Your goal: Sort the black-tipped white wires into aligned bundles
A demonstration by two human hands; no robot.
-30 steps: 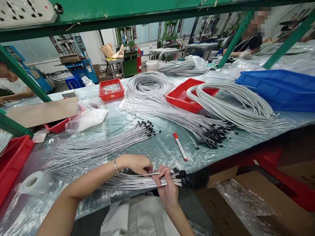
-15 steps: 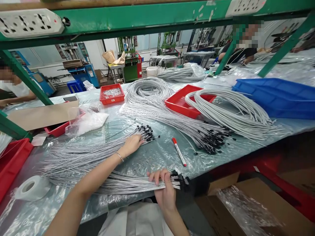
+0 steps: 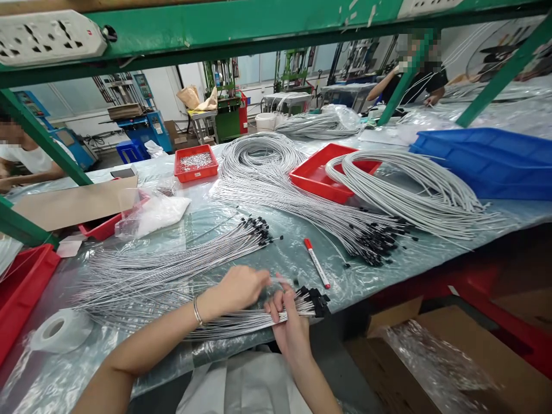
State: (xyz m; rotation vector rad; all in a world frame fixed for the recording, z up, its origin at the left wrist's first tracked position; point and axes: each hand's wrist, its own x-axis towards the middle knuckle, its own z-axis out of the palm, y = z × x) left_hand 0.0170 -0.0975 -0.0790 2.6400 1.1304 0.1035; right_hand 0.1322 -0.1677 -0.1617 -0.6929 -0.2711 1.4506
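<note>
My right hand (image 3: 290, 322) is wrapped round a bundle of thin pale cables (image 3: 241, 319) close to their black connector ends (image 3: 318, 302), at the table's front edge. Just above it, my left hand (image 3: 241, 290), with a bracelet at the wrist, is closed in a pinch on a single cable (image 3: 278, 281). That cable's dark end points right, over the bundle. A second spread of cables (image 3: 185, 253) with black tips lies loose behind my left hand. To the right of it rests a red-capped marker (image 3: 316, 263).
A large cable bunch (image 3: 302, 201) and a coil (image 3: 414, 190) lie farther back around a red tray (image 3: 317, 172). A blue bin (image 3: 483, 161) stands right, a tape roll (image 3: 60, 330) left. A green shelf beam (image 3: 237, 29) crosses overhead. Other people sit beyond.
My left hand has left the rear cable spread and come down and right to my right hand, with a single cable in its fingers. My right hand keeps its hold on the bundle.
</note>
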